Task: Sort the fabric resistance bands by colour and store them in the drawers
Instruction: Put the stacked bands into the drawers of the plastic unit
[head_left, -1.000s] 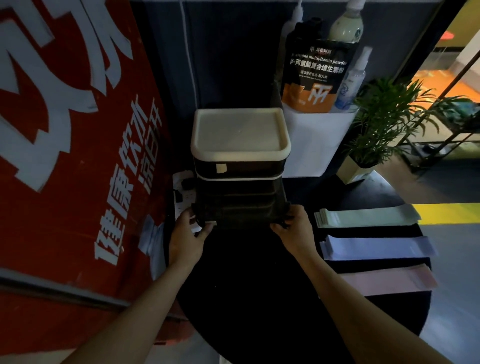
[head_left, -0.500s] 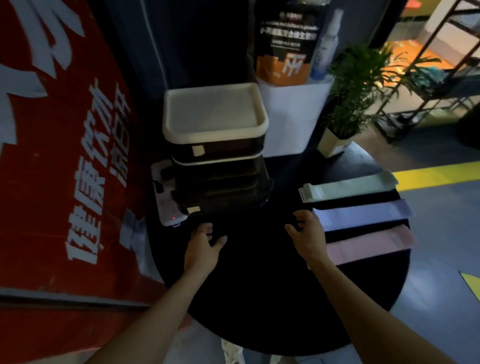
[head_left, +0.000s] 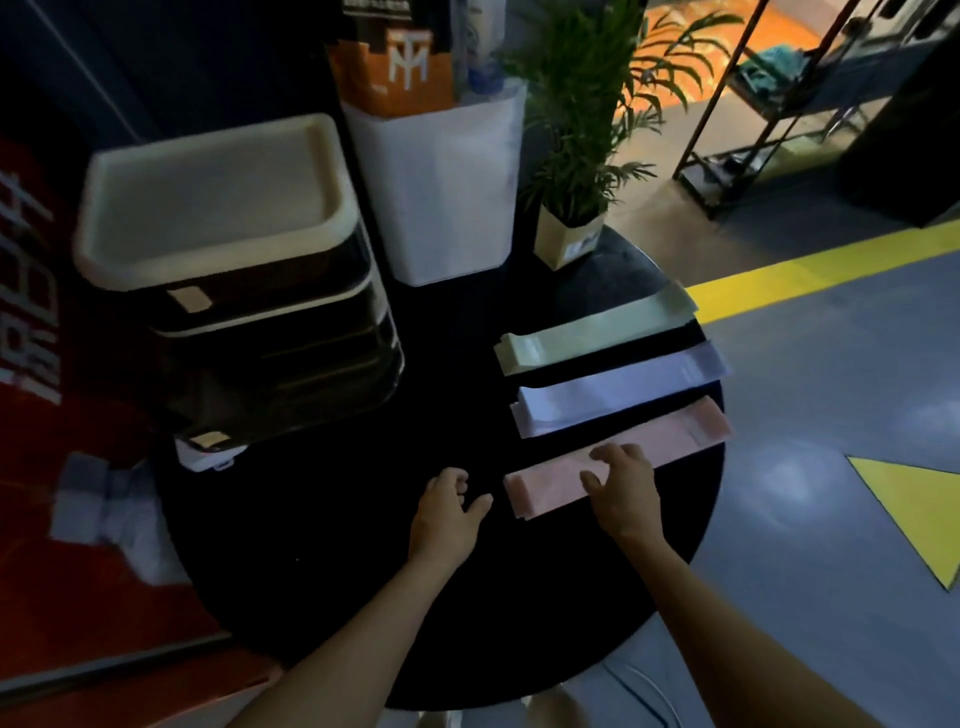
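Three bands lie side by side on the right half of the round tabletop (head_left: 322, 561), long axes running left-to-right and tilted up toward the far right: green band (head_left: 597, 332) farthest, lilac band (head_left: 618, 392) in the middle, pink band (head_left: 675, 441) nearest the person. Right hand (head_left: 621, 493) lies on the pink band around mid-length, fingers spread and lightly bent, pressing not yet gripping. Left hand (head_left: 447, 512) hovers just beside the pink band's left end, loosely curled, holding nothing. Drawers (head_left: 270, 364) stand far left, well apart from the bands, all looking closed. Right hand is nearer; likely next step is lifting the pink band and carrying it left
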